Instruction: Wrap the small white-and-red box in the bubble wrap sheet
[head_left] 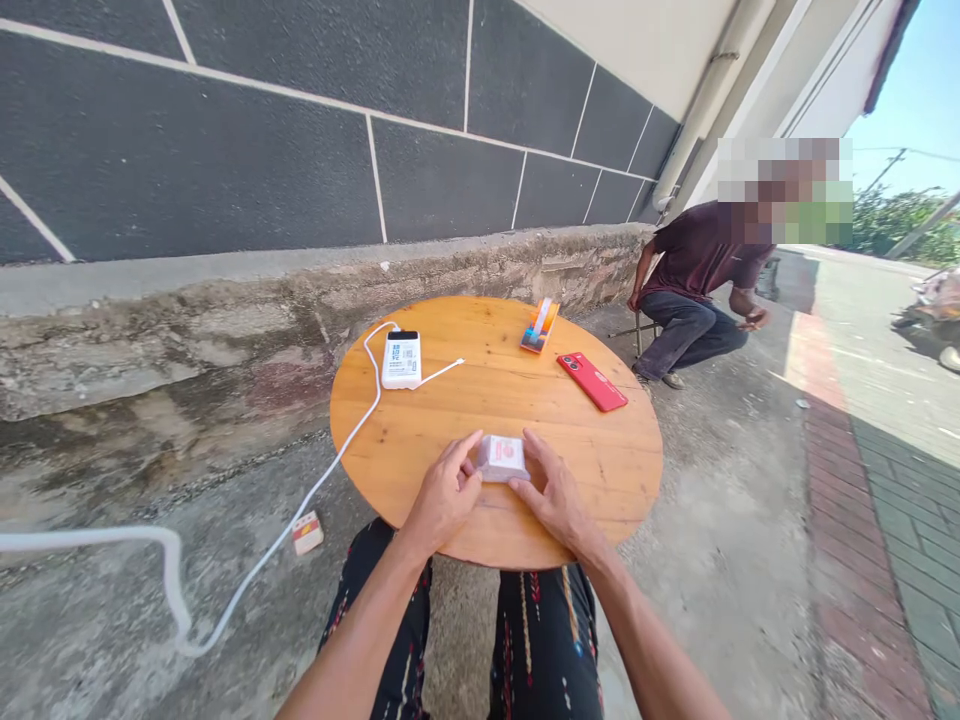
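Observation:
A small white box with a red round label (503, 457) lies on the near part of a round wooden table (420, 440). My left hand (444, 497) grips its left side with curled fingers. My right hand (551, 490) holds its right side, thumb on the front edge. Farther back lie a white power bank (402, 359) with a white cable (352, 430), an orange and blue packet (539, 326), and a red phone (592, 381).
The white cable runs off the table's left edge and across the concrete ground (112, 620). A small box (307, 532) lies on the ground. A low concrete ledge (225, 320) backs the table. A person sits on a chair (694, 290) at the right.

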